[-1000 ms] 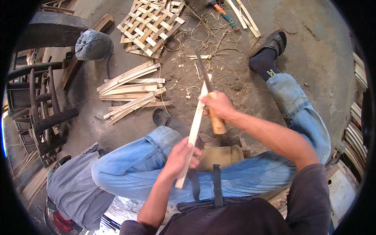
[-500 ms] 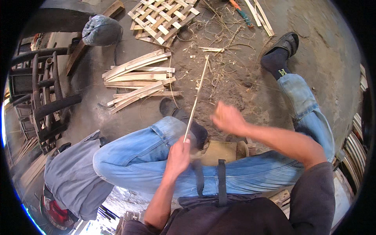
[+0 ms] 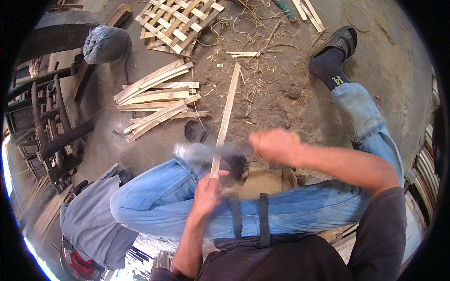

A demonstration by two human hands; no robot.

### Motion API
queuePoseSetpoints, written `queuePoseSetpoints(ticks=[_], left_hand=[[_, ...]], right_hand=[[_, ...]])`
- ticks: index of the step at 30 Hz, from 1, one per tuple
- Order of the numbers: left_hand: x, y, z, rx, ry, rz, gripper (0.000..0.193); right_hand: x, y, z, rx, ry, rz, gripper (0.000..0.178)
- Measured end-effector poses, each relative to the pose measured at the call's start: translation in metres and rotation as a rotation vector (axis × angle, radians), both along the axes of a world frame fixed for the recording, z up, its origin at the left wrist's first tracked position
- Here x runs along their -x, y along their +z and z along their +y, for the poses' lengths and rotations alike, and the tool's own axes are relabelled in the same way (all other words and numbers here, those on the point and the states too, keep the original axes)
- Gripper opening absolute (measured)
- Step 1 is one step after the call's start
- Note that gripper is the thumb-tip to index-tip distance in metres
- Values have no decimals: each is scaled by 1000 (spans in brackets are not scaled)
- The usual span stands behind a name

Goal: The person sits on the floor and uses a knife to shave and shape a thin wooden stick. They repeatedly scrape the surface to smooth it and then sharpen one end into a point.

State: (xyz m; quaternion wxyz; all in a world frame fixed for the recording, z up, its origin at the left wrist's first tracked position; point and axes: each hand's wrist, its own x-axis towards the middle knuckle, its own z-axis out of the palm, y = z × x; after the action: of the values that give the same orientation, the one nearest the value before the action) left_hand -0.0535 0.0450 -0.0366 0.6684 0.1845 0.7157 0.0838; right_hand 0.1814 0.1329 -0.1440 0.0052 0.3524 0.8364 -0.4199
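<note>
My left hand (image 3: 207, 193) is closed round the near end of a pale bamboo strip (image 3: 227, 110), which points away from me over the floor with its broad face showing. My right hand (image 3: 275, 146) grips a knife (image 3: 194, 151). Its wide blade, smeared by motion, reaches leftward and crosses the strip a little beyond my left hand. Whether the edge touches the strip I cannot tell. Below the knife, between my legs, sits a yellowish wooden block (image 3: 262, 181).
Split strips (image 3: 157, 98) lie in a loose pile left of centre, with a woven lattice panel (image 3: 180, 23) beyond. Thin shavings (image 3: 262, 42) litter the floor. A bamboo chair (image 3: 49, 112) and a plastic-wrapped bundle (image 3: 107, 44) stand at left. A green-handled tool (image 3: 285, 10) lies far off.
The strip has turned from its thin edge to its broad face. My right hand has shifted slightly, and the knife blade now shows as a blur across the strip. The view has shifted slightly.
</note>
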Motion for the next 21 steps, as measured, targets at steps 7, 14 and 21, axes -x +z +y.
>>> queuePoseSetpoints(ticks=[7, 14, 21], left_hand=[[0, 10, -1, -53, -115, 15, 40], [32, 84, -7, 67, -96, -126, 42], [21, 31, 15, -101, -60, -53, 47]], right_hand=[[-19, -23, 48, 16, -101, -117, 18], [-54, -35, 112, -54, -432, -257, 23], [-57, -58, 87, -94, -466, -299, 26]])
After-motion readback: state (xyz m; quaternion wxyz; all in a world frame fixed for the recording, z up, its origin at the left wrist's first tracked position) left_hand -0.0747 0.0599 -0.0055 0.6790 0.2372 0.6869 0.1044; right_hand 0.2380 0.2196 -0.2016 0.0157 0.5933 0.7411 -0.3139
